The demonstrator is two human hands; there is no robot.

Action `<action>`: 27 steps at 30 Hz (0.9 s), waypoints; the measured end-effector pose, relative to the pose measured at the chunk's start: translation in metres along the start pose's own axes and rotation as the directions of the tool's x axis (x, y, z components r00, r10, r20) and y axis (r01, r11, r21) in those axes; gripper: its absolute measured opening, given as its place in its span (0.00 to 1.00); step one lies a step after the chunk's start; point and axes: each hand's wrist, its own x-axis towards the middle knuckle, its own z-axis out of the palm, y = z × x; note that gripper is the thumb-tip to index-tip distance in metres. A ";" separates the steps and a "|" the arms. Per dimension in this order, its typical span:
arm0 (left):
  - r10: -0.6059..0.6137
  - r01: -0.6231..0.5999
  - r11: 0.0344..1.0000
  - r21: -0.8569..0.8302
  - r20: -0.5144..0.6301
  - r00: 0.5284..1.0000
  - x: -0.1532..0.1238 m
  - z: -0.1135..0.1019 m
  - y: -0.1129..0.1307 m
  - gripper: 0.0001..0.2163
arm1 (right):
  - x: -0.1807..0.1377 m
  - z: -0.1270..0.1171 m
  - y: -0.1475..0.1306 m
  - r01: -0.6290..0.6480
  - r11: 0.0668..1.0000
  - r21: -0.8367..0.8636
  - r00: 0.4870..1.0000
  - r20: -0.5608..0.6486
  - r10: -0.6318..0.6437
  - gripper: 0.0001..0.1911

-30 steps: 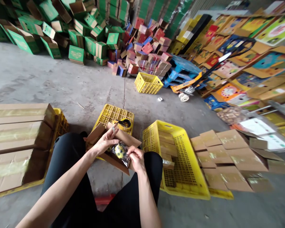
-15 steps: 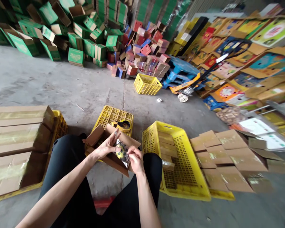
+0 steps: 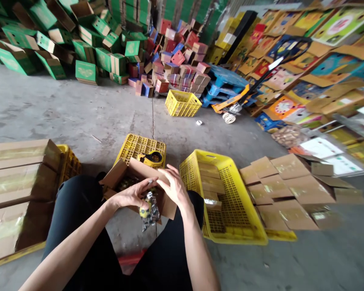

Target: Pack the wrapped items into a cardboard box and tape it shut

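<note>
- Plastic pouch (image 3: 153, 208) w/ yellow item (image 3: 144, 211) inside: at near edge of open cardboard carton (image 3: 117, 174).
- L hand (image 3: 132, 197): partly closed, pinching pouch.
- R hand (image 3: 174, 186): loosely open, nothing visibly held, by carton's R side.
- Step, prob.: handling pouch at carton; next move calls for firm L pinch.
- Beyond: tape dispenser (image 3: 153, 158) on yellow crate (image 3: 133, 146).

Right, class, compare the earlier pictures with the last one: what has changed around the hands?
The clear bag has moved toward the person's body, over the near side of the cardboard box. The right hand has let go of it and moved forward, while the left hand still holds it. The box stays open; the tape dispenser stays on the yellow crate.
</note>
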 end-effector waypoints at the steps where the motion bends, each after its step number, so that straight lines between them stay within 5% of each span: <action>1: -0.005 0.005 1.000 0.013 0.022 1.000 0.000 0.000 0.000 0.47 | 0.002 0.000 0.000 0.028 1.000 -0.010 0.998 0.050 -0.027 0.20; 7: -0.046 0.033 0.993 0.117 0.107 0.993 0.008 0.001 0.006 0.48 | 0.005 0.009 -0.004 0.179 0.983 -0.036 0.973 0.155 -0.171 0.12; 13: -0.074 0.066 0.995 0.071 0.119 0.990 0.015 0.003 0.013 0.49 | 0.004 0.015 0.003 0.217 0.976 0.022 0.972 0.088 -0.218 0.11; 27: -0.048 0.052 0.990 -0.129 0.032 0.998 0.012 -0.009 0.016 0.49 | -0.012 -0.004 0.022 -0.070 0.937 0.343 0.994 -0.052 0.093 0.06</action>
